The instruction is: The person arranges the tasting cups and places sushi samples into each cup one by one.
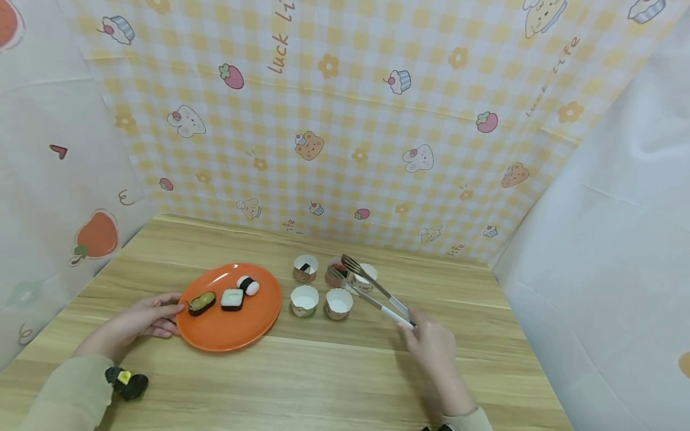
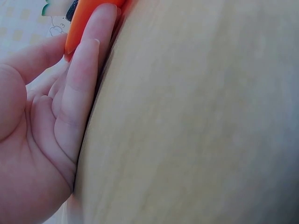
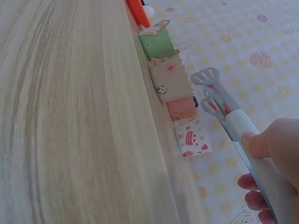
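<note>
We see the left hand (image 1: 148, 317) clamped on the orange plate (image 1: 232, 332) at its nine o'clock, thumb and fingers closed over the rim. The plate rests on the wooden tabletop (image 1: 345, 377) and carries three sushi pieces: a greenish-brown-topped piece (image 1: 202, 303) towards nine o'clock, a square white-topped piece (image 1: 232, 299) near the middle, and a white piece with a dark band (image 1: 248, 285) between one and two o'clock. At the plate's three o'clock we find five paper cups, two in front and three behind; the far-left cup (image 1: 305, 269) holds a black-and-white piece. From the cups' four o'clock, the right hand (image 1: 431, 347) is wrapped around the white handles of the tongs (image 1: 385, 305), whose slotted metal heads stand apart and point towards ten o'clock, above the back cups. The right wrist view shows us printed sides: a star-marked cup (image 3: 171, 79) and a white cup (image 3: 192, 138) with a red cake picture. On the checked backdrop (image 1: 366, 120) we read brown lettering: "luck li" (image 1: 283, 36), cut off at the top edge around eleven o'clock, and "luck life" (image 1: 552, 75), rising slantwise around two o'clock.
</note>
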{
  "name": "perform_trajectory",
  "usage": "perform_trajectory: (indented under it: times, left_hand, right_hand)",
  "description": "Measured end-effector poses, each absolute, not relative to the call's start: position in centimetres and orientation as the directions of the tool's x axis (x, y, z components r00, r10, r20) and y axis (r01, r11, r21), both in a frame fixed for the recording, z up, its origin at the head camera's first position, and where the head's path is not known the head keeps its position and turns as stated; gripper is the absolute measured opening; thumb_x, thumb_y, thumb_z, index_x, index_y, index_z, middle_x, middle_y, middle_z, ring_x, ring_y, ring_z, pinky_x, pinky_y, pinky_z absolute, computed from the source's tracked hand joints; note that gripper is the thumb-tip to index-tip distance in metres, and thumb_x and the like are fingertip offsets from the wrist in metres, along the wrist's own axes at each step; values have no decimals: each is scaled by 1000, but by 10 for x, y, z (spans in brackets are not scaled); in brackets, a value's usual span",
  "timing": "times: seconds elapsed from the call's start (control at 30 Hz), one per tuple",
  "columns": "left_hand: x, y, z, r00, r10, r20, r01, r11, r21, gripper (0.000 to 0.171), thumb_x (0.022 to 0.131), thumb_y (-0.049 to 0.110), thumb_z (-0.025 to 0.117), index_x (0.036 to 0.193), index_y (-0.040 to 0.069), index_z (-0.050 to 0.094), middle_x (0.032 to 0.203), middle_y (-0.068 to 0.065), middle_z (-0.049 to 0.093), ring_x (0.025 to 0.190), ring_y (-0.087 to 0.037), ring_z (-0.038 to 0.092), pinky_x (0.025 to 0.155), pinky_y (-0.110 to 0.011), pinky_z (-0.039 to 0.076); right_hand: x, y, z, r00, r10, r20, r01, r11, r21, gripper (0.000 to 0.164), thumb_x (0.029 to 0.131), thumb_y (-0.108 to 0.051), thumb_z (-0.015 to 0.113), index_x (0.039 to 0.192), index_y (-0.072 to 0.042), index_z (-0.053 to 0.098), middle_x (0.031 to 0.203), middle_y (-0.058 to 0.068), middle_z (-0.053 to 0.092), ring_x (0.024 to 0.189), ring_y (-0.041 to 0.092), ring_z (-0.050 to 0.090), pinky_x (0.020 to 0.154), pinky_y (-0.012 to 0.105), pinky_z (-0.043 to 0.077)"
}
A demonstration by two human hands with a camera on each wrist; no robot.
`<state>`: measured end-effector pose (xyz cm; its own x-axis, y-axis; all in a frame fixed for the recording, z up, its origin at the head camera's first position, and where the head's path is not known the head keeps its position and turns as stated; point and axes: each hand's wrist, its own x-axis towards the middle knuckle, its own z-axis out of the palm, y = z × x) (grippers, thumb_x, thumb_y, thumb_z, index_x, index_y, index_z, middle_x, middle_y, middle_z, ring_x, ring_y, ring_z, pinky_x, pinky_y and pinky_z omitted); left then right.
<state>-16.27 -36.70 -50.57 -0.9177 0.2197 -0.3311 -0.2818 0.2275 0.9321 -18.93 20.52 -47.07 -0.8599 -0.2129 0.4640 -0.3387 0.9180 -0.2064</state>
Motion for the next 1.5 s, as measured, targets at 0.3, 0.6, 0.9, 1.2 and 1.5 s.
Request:
perform_trajectory:
  times: [0.3, 0.6, 0.9, 1.2, 1.5]
  left_hand:
    - [-162, -367, -507, -920, 217, -327, -278, 230, 933, 68, 102, 24, 50, 142, -18, 14, 88, -11, 69, 76, -25, 68, 67, -34, 57]
    - [-162, -367, -506, -919, 228, -322, -275, 217, 937, 68, 102, 24, 49, 141, -18, 13, 88, -10, 69, 76, -25, 69, 68, -35, 57]
    - [-163, -367, -505, -916, 231, -327, -282, 209, 936, 68, 102, 24, 49, 141, -18, 12, 88, -10, 69, 77, -25, 69, 68, -35, 57]
    - [-163, -367, -505, -914, 239, -328, -284, 201, 938, 68, 102, 24, 50, 141, -18, 13, 88, -11, 69, 77, -25, 69, 68, -34, 57]
    - [-163, -368, -507, -913, 260, -315, -276, 176, 945, 66, 102, 21, 48, 140, -17, 10, 87, -10, 69, 76, -24, 69, 66, -34, 57]
  right_hand:
    - [-187, 203, -469, -868, -209, 450, -337, 914, -227, 39, 79, -25, 80, 110, -5, 69, 64, -3, 63, 39, 4, 33, 35, 25, 28]
    - [-187, 202, -466, -872, -202, 446, -332, 914, -235, 40, 79, -28, 80, 112, -7, 69, 74, 1, 68, 39, 4, 34, 34, 25, 28]
    - [-188, 198, -465, -858, -227, 461, -356, 909, -215, 40, 78, -30, 80, 111, -9, 69, 79, -2, 68, 45, 4, 37, 37, 25, 30]
    - [-188, 194, -464, -860, -242, 450, -369, 903, -220, 41, 77, -30, 81, 111, -10, 69, 82, -2, 68, 51, 6, 46, 40, 25, 34]
    - [-187, 188, -465, -862, -253, 440, -382, 894, -235, 45, 77, -29, 81, 114, -7, 68, 86, 1, 70, 48, 3, 42, 40, 22, 33]
